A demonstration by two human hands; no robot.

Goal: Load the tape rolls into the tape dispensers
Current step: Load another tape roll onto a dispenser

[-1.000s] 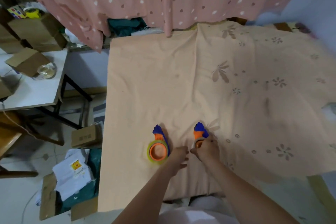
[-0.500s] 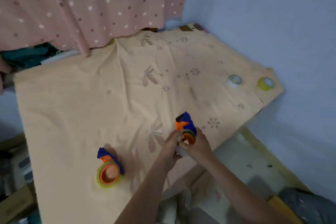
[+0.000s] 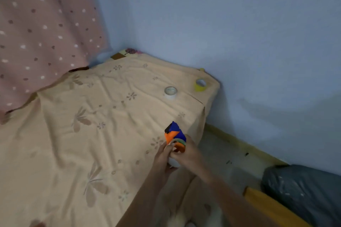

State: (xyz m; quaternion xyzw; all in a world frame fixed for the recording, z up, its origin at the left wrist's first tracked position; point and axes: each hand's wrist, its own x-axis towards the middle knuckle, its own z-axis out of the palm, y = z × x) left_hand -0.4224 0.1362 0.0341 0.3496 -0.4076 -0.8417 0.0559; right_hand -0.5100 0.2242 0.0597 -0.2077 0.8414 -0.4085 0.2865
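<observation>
On the cloth-covered table (image 3: 92,134), the left hand (image 3: 163,155) pinches the rim of a tape roll seated in the blue-and-orange dispenser (image 3: 175,135); the right hand (image 3: 188,155) is clamped round the dispenser's body, held above the table's near edge; it looks light, rigid plastic, best gripped by its sides; further right, a white tape roll (image 3: 170,92) and a yellow tape roll (image 3: 200,84) lie loose, probably light and stiff, easiest taken by the outer rim.
</observation>
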